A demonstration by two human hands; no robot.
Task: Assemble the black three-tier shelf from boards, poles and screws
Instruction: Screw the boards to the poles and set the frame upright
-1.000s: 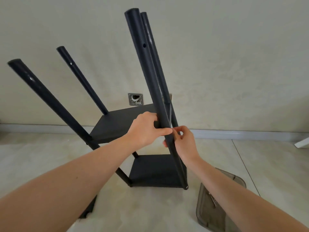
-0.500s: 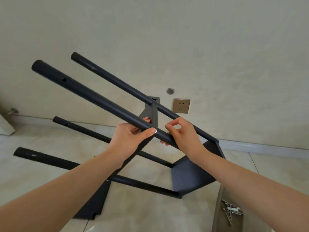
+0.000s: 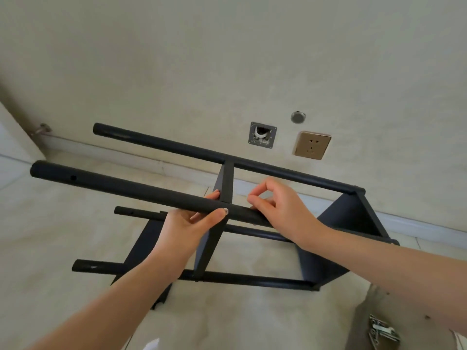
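Note:
The black shelf frame lies on its side on the floor, its four poles horizontal. The near upper pole point(image 3: 113, 184) runs left to right, with the far upper pole point(image 3: 156, 142) behind it. Two boards are fixed between the poles: a middle board point(image 3: 211, 246) and an end board point(image 3: 346, 215) at the right. My left hand point(image 3: 187, 231) grips the near upper pole beside the middle board. My right hand point(image 3: 280, 210) curls over the same pole just right of that board, thumb and forefinger tips pinched together. Anything between them is too small to see.
A loose black board point(image 3: 141, 246) lies flat on the floor under the frame's left part. A clear plastic box point(image 3: 361, 319) with metal hardware point(image 3: 381, 332) sits at the lower right. On the wall behind are a socket point(image 3: 312, 145) and an open wall box point(image 3: 262, 135).
The frame stood with its poles pointing up and has been tipped over to the left onto its side. Both hands stayed on the same pole throughout.

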